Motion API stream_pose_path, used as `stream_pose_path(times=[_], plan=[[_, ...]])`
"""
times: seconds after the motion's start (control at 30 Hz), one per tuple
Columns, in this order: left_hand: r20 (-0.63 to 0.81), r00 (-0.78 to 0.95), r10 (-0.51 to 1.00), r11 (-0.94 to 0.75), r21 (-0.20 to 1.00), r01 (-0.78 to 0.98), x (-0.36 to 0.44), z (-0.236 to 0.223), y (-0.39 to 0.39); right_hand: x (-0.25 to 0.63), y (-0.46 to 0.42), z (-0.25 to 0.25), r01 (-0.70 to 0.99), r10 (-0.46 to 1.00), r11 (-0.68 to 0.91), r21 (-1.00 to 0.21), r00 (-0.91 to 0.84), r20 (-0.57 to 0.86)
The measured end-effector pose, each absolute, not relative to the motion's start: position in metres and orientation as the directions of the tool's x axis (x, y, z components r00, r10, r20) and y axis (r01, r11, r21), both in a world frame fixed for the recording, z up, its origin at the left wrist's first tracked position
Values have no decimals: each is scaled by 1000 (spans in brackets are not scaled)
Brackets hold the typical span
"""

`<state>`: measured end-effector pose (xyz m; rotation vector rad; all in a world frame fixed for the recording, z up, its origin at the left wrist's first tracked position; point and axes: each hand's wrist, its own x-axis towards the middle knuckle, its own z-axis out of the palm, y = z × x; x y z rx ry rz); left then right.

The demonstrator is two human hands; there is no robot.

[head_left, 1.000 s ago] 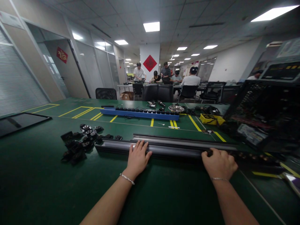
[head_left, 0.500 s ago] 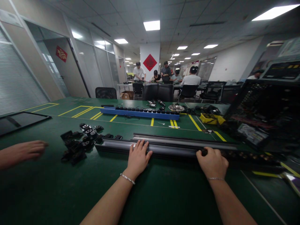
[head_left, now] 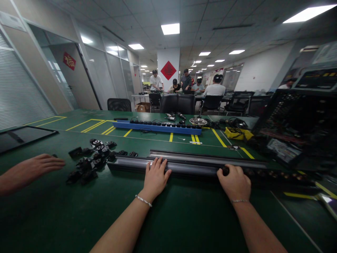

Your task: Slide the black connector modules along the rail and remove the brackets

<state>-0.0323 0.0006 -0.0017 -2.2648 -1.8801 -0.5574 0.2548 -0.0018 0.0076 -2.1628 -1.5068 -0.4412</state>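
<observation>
A long dark metal channel (head_left: 189, 168) lies across the green table before me. My left hand (head_left: 156, 174) rests on it with the fingers spread, pressing on its near edge and top. Farther right, my right hand (head_left: 235, 182) is closed around a small dark round part (head_left: 225, 170) at the channel; most of that part is covered by my fingers. Beyond this channel lies a second one (head_left: 205, 160), parallel to it. Several small black parts with shiny faces (head_left: 98, 154) are heaped by the channel's left end. More round parts with coppery tops (head_left: 283, 174) sit in the row right of my right hand.
Another person's hand (head_left: 47, 164) reaches in from the left, near the heap. A blue channel (head_left: 160, 128) filled with black parts lies farther back, near a metal bowl (head_left: 198, 121) and a yellow bag (head_left: 238, 133). An open computer case (head_left: 297, 123) stands at right.
My right hand has slid slightly left along the channel with the dark part. My left hand stays put. The other person's hand has moved right, towards the heap.
</observation>
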Motion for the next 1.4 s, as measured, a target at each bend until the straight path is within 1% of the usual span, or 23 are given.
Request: stream_pose_path(times=[0.67, 0.93, 1.1, 1.4], plan=[[370, 143, 918, -202, 128, 971, -33, -2, 0, 246, -2, 6, 962, 814, -165, -219, 258, 520], [377, 150, 914, -207, 116, 971, -33, -2, 0, 241, -2, 3, 974, 816, -71, -213, 180, 549], [388, 143, 910, -202, 113, 973, -32, -3, 0, 239, 0, 0, 974, 810, 9, -227, 126, 572], [396, 143, 907, -208, 126, 970, -32, -3, 1, 236, -1, -1, 959, 799, 96, -267, 85, 595]])
